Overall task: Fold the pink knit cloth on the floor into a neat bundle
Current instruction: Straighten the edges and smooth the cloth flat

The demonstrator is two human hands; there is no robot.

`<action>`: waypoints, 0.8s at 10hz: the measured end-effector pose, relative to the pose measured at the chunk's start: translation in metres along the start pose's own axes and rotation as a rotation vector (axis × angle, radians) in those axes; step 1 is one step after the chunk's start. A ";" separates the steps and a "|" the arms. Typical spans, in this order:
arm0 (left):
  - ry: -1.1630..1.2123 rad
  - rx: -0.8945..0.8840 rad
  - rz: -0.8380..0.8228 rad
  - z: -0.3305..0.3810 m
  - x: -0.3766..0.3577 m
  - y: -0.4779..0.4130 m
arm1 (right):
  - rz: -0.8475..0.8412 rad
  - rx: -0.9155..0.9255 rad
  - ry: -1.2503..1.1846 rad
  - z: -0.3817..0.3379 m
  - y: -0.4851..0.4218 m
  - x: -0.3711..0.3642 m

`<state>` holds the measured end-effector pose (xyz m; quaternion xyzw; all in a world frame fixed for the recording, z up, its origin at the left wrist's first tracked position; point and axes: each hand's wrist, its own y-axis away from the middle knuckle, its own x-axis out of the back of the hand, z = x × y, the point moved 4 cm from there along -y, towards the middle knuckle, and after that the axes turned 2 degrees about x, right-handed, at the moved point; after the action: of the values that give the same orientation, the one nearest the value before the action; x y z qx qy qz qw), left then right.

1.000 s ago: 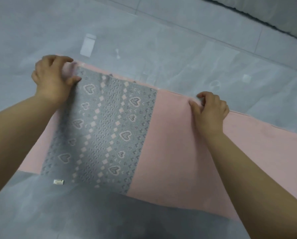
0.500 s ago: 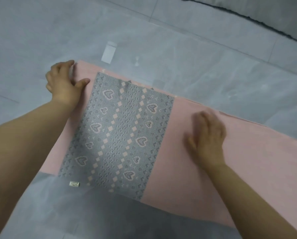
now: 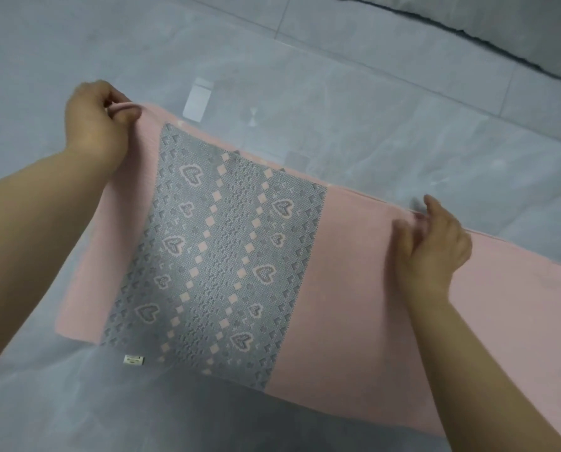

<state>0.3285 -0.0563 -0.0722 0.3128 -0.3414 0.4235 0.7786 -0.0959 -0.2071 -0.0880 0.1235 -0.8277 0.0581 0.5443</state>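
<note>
head: right hand [image 3: 432, 252] goes from lying flat on the pink knit cloth [image 3: 354, 288] to pinching its far edge | left hand [image 3: 96, 128] grips the far left corner, fingers curled | cloth lies spread on the grey floor [image 3: 337, 93], heart-patterned panel up

1 pink knit cloth [image 3: 354, 305]. 2 hands on its far edge: left hand [image 3: 96, 125] at the corner, right hand [image 3: 432, 252] approx midway. 1 grey heart-pattern band [image 3: 227, 256] across cloth. 1 white tag [image 3: 133, 359] at cloth's near edge.
</note>
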 end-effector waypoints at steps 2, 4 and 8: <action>0.033 0.091 0.107 -0.011 -0.001 -0.003 | -0.079 -0.031 0.079 0.010 -0.039 0.002; -0.114 -0.086 0.122 -0.005 -0.011 -0.001 | -0.017 -0.083 0.073 -0.003 -0.038 -0.002; -0.737 -0.825 -0.493 -0.078 -0.047 0.222 | -0.441 0.302 0.334 0.112 0.230 0.021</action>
<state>0.1369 0.0825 -0.1106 0.1811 -0.6421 -0.0730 0.7413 -0.2645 -0.0147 -0.1043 0.3683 -0.6620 0.0805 0.6478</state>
